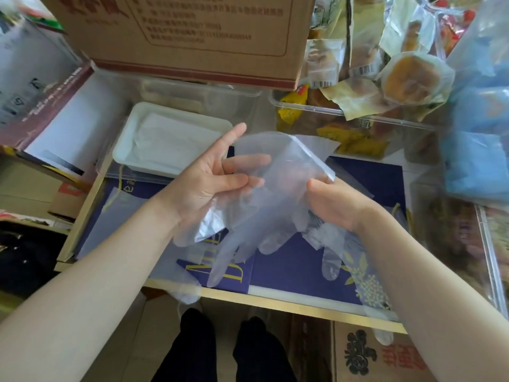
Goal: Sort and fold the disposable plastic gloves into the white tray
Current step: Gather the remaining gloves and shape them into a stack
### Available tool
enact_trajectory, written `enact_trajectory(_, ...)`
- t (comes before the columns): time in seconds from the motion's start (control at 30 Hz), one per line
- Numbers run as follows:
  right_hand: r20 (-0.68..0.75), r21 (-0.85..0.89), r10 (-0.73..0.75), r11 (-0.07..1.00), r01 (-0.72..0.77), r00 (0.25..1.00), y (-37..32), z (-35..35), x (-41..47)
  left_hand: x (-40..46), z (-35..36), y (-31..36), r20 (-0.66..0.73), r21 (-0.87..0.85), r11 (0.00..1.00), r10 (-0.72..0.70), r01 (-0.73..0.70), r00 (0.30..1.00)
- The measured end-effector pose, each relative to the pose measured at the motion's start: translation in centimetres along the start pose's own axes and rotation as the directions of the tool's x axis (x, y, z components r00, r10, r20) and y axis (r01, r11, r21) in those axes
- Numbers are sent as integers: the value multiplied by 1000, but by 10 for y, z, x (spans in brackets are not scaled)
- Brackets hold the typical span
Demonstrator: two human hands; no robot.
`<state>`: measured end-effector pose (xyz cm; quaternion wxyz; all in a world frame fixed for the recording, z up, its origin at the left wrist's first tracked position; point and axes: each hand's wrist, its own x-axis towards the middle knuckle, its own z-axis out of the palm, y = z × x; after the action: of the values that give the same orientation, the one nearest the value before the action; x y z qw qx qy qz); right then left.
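Left hand has fingers spread flat behind the clear glove, right hand pinches its cuff edge, probably to straighten it; white tray waits at the table's far-left corner.

Gold letters, maybe "D", show on the purple paper bag; carton print is blurred.
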<state>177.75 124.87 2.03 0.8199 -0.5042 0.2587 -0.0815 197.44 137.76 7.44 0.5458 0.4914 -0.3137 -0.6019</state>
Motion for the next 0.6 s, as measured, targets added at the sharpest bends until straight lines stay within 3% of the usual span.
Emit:
enact_trajectory(0.17,34,-11,-32,999,32,999,-14,36,20,-37,-33,-9,-95,-94,995,-48,39,994)
enact_trajectory(0.3,78,-352,77,935,-44,994,-24,83,46,-84,-83,-9,-75,-166,973,-173,159,982)
enact_trajectory(0.4,173,-622,155,783,-14,973,-23,123,69,-107,-102,-2,-198,73,948,-292,311,936)
enact_trajectory(0.5,191,-813,222,582,28,956,-13,154,91,-121,-106,3,-339,359,832,-306,423,890)
enact_trajectory(0.6,122,-931,283,366,11,951,-5,170,105,-133,-128,-11,-462,389,793,-273,469,844)
